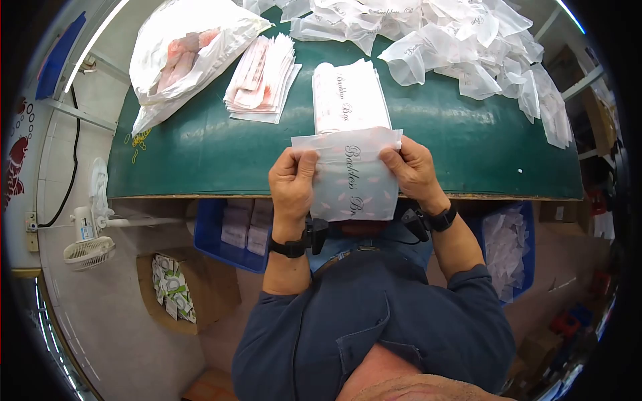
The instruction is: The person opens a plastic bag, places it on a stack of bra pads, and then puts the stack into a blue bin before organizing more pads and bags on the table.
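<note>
A frosted plastic bag (354, 180) with black script lettering and small pink marks hangs between my two hands at the table's front edge. My left hand (294, 175) pinches its upper left corner between thumb and fingers. On the opposite corner, my right hand (409, 167) is closed in the same way. Just beyond the bag lies a stack of similar printed bags (350, 97), its near end covered by the one I hold. To its left sits a pile of thin white and pink pieces (262, 80).
The green table (200, 160) carries a white sack (194, 53) at back left and a heap of frosted bags (468, 47) at back right. Below stand blue bins (207, 247) holding packs and bags, a carton (221, 294) and a fan (89, 247). Yellow rubber bands (138, 144) lie at left.
</note>
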A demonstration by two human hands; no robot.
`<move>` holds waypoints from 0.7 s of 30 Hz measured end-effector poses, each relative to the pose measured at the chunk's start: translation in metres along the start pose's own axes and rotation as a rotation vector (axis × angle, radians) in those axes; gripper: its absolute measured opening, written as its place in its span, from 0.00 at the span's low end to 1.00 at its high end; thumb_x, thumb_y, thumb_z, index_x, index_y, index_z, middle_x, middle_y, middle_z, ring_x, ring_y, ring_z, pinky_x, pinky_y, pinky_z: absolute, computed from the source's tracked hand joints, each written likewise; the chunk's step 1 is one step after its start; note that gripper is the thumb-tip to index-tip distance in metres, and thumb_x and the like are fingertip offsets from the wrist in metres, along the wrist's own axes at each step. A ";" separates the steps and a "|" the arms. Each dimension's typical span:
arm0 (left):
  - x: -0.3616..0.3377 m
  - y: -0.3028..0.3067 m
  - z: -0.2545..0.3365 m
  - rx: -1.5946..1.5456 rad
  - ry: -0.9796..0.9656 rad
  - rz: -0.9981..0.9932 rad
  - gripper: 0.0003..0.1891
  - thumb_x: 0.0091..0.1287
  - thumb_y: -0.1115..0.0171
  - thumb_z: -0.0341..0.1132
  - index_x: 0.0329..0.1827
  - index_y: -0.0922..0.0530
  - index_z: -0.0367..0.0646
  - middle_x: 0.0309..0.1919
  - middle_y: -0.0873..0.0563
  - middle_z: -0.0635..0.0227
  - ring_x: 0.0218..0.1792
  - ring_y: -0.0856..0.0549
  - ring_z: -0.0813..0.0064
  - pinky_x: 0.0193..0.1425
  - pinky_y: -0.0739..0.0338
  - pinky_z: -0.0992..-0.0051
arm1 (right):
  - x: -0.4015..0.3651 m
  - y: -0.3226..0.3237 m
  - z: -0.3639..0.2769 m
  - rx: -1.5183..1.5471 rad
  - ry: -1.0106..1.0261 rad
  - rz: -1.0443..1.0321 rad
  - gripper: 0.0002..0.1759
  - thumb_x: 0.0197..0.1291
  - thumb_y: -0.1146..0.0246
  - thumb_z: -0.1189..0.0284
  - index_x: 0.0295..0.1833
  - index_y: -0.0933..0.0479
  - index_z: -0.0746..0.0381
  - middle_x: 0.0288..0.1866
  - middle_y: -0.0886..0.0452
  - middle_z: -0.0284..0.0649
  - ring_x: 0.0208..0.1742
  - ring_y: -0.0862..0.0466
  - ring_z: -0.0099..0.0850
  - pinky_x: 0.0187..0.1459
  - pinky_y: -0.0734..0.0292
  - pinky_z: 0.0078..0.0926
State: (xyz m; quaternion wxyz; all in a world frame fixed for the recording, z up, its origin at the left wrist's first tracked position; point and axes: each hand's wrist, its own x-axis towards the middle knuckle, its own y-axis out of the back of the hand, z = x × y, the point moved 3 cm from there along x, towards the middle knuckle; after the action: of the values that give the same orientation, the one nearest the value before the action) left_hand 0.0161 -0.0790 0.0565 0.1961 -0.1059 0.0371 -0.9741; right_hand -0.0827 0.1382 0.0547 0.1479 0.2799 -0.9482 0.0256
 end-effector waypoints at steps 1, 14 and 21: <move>-0.001 -0.003 -0.002 -0.006 -0.015 0.008 0.11 0.80 0.39 0.38 0.44 0.19 0.39 0.29 0.20 0.78 0.31 0.27 0.88 0.37 0.31 0.85 | -0.002 0.003 0.001 -0.003 -0.001 0.006 0.16 0.78 0.37 0.64 0.55 0.18 0.68 0.35 0.19 0.25 0.33 0.28 0.14 0.36 0.30 0.14; -0.010 -0.004 -0.012 0.048 -0.136 0.176 0.12 0.79 0.37 0.39 0.41 0.19 0.39 0.26 0.23 0.81 0.25 0.31 0.91 0.30 0.34 0.86 | -0.006 0.003 0.012 0.016 -0.109 0.035 0.15 0.76 0.35 0.63 0.41 0.21 0.65 0.29 0.24 0.25 0.30 0.31 0.14 0.31 0.34 0.16; -0.009 0.008 -0.022 0.006 -0.021 0.082 0.13 0.80 0.38 0.40 0.41 0.20 0.39 0.29 0.21 0.81 0.29 0.29 0.91 0.33 0.32 0.87 | 0.009 0.007 0.021 0.044 -0.075 0.117 0.15 0.77 0.37 0.62 0.45 0.19 0.65 0.31 0.22 0.24 0.30 0.29 0.12 0.32 0.33 0.11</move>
State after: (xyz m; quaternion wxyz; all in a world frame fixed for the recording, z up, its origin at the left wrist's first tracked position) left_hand 0.0227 -0.0825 0.0325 0.2367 -0.1142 0.0366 -0.9642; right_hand -0.0994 0.1365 0.0373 0.1045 0.2281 -0.9670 0.0447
